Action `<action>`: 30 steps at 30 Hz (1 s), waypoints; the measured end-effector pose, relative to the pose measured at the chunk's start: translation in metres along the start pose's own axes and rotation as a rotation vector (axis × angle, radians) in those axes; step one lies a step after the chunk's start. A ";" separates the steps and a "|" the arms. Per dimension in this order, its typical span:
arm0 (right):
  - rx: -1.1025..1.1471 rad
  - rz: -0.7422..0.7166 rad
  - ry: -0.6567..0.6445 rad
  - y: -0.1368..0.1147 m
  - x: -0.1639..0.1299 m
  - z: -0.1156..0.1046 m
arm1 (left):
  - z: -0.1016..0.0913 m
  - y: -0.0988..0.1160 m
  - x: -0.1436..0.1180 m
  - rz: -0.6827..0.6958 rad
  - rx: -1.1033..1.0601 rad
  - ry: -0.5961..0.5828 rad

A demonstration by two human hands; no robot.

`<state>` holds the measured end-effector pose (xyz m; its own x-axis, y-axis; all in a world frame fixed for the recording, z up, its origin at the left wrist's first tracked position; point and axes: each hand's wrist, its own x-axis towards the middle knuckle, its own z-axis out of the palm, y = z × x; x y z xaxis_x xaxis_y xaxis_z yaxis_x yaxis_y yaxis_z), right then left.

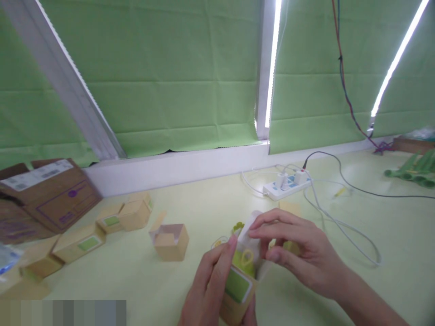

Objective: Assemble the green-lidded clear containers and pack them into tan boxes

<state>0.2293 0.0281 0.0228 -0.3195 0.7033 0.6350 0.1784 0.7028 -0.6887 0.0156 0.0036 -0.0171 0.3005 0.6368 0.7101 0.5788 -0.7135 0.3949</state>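
My left hand (212, 285) grips a small tan cardboard box (238, 296) with a green label, held low in the middle of the view. Its top is open and a yellow-green plastic item (245, 261) shows inside. My right hand (299, 256) pinches the box's white top flap (249, 228) between thumb and fingers. Both hands hover just above the pale yellow table (390, 235).
An open small box (170, 241) stands left of my hands. Several closed small boxes (112, 222) lie further left, beside a large brown carton (47, 194). A white power strip (287, 184) with cables sits behind. Green plastic parts (416, 172) lie far right.
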 end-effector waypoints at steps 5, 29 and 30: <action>-0.168 -0.095 0.259 0.004 -0.006 0.008 | -0.001 0.005 0.001 -0.010 0.025 0.101; 0.176 0.229 -0.016 -0.004 -0.004 0.035 | 0.011 0.004 -0.002 -0.247 -0.294 0.074; 0.207 0.264 0.005 -0.005 -0.005 0.036 | 0.010 0.006 -0.002 -0.282 -0.328 0.091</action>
<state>0.1970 0.0173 0.0099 -0.2831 0.8591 0.4263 0.0613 0.4598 -0.8859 0.0263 0.0014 -0.0219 0.0884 0.8019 0.5909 0.3530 -0.5799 0.7342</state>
